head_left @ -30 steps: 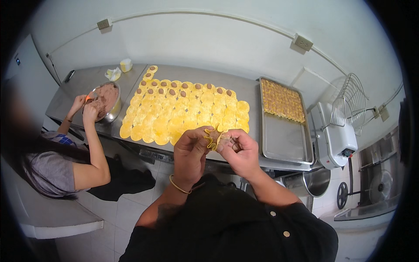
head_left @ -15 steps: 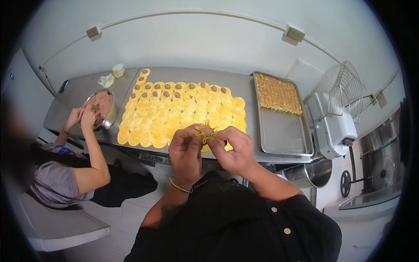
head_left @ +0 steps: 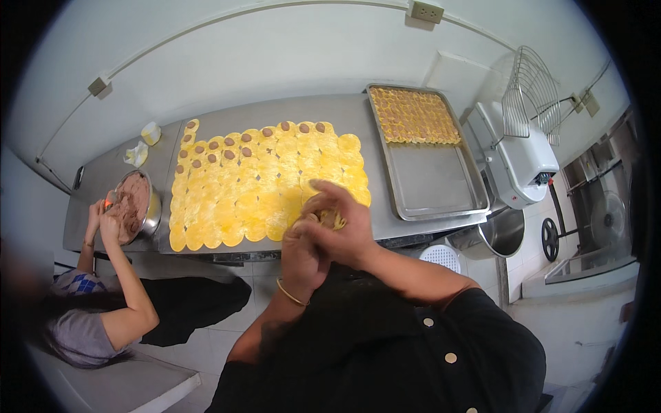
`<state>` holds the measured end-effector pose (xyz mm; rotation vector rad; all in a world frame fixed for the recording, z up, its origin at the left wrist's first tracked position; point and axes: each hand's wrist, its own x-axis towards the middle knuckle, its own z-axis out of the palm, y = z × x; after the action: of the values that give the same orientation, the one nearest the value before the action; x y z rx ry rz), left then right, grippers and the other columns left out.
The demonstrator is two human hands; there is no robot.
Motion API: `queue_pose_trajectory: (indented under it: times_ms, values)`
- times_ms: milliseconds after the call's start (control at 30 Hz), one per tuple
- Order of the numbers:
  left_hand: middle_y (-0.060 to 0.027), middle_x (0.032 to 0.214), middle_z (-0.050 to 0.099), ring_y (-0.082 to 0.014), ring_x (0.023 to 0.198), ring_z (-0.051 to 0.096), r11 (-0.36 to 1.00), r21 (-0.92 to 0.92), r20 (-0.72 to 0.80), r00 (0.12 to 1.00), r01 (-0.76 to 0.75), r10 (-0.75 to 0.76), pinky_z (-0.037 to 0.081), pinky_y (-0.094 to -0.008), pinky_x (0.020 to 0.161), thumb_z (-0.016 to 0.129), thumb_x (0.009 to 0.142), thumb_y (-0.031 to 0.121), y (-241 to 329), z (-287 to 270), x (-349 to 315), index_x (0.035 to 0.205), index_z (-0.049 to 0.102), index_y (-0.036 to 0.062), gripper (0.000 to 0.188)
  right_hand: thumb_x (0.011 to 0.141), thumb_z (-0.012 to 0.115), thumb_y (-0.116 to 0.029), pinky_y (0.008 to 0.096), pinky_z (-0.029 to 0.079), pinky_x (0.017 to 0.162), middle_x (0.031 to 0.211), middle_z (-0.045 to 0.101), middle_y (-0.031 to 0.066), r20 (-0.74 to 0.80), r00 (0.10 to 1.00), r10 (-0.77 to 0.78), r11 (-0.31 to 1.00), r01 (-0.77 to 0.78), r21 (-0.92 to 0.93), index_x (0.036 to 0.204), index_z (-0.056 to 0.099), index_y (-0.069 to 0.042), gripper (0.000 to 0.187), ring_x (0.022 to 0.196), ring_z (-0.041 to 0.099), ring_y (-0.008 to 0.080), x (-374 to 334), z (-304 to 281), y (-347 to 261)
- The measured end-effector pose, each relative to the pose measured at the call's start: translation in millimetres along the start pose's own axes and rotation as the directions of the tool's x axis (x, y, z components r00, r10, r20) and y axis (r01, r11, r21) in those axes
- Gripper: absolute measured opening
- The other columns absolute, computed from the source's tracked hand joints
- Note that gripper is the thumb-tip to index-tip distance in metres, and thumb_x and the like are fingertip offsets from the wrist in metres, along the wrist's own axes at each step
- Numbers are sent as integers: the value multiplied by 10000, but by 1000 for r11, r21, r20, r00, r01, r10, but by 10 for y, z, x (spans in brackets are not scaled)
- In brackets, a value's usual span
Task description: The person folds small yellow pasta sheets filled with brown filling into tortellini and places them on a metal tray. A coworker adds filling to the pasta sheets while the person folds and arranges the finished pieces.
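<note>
A yellow-wrapped, meat-filled dumpling (head_left: 331,219) is held above the front edge of the table. My right hand (head_left: 349,233) cups it with curled fingers. Against its near left side, my left hand (head_left: 305,256) presses with its fingers bent, and they partly hide it. Behind both hands, overlapping round yellow wrappers (head_left: 248,189) cover much of the steel tabletop. Small brown lumps of meat filling (head_left: 229,155) sit on those along the far rows. Finished dumplings (head_left: 416,115) stand packed in the far half of a metal tray (head_left: 434,182) to the right.
At the left, a co-worker's hands (head_left: 107,221) work with an orange-handled tool in a steel bowl (head_left: 155,215) of ground meat. A small cup (head_left: 151,133) stands behind it. A white mixer (head_left: 518,155) is right of the tray, with a steel bowl (head_left: 504,233) below.
The star-shaped open wrapper between my fingertips is now gathered inside my right hand. My hands have turned and drawn lower. The view has shifted, and the co-worker's orange-handled tool now shows.
</note>
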<state>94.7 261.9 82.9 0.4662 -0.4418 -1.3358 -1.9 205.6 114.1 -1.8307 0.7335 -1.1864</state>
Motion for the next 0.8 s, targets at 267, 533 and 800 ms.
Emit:
queue_pose_trajectory:
  times_ms: [267,533,800]
  values:
    - [-100,1411,601,-215,1249,623,987,90,108,984,131,-140,514,-372,1072,598,1063,211,-228,-175,124,1456,527,-1,451,810,863,-204,361,559,907,1057,726,127,8,997,73,996,-73,43,1405,531,-42,700,1015,716,245,-33,-344,327]
    - [-90,1298,657,-181,1133,670,980,158,45,991,120,-129,551,-309,986,561,1050,52,-639,-14,488,1324,611,-23,289,824,845,-220,366,555,868,1088,694,125,253,967,31,984,-74,160,1373,533,-57,653,952,703,247,360,-990,690]
    - [-98,1460,564,-233,1336,549,966,55,-174,955,254,-241,433,-418,1148,464,1107,258,-1125,579,1140,1488,485,31,444,853,785,-156,393,556,765,988,668,119,-11,992,-126,990,127,66,1115,628,-60,320,879,688,293,703,-1636,1303]
